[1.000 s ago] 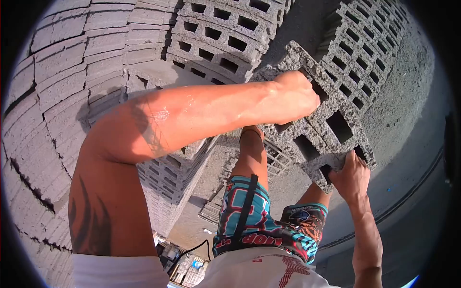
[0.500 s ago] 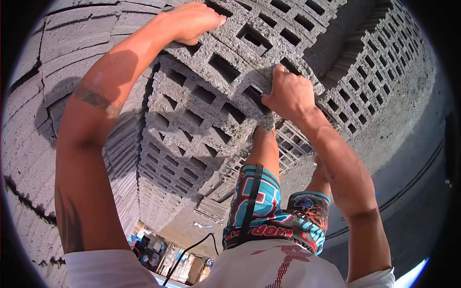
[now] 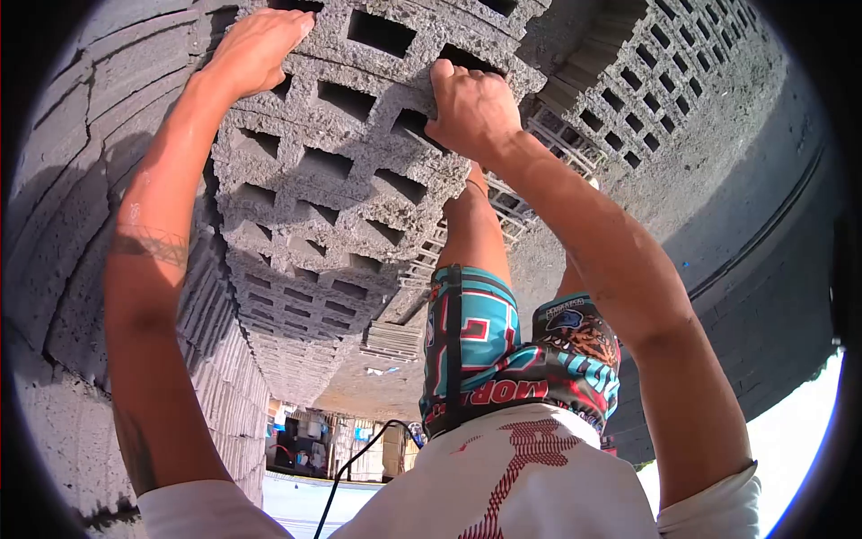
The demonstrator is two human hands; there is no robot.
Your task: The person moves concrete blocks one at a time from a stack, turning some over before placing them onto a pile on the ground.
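Note:
Grey hollow concrete blocks [image 3: 350,135] are stacked at the top middle, their rectangular holes facing me. Fingers bent over the edge of a block at the upper left, my left hand [image 3: 260,49] grips that block's end. My right hand [image 3: 476,103] is closed round the other end of the upper blocks, with its fingertips inside a hole and its thumb against the face. Rows of further blocks lie directly below both hands. Whether the held block touches the row under it cannot be made out.
A second stack of hollow blocks [image 3: 646,85] stands at the upper right. Block sides form a wall [image 3: 117,99] at the left. Wooden pallets [image 3: 557,144] lie near my legs. Beyond are bare ground [image 3: 539,260], a dark cable [image 3: 359,458] and distant clutter [image 3: 310,445].
Both hands have shifted up and to the left in view, still gripping the block. The view has tilted, and more of the background shows at the bottom.

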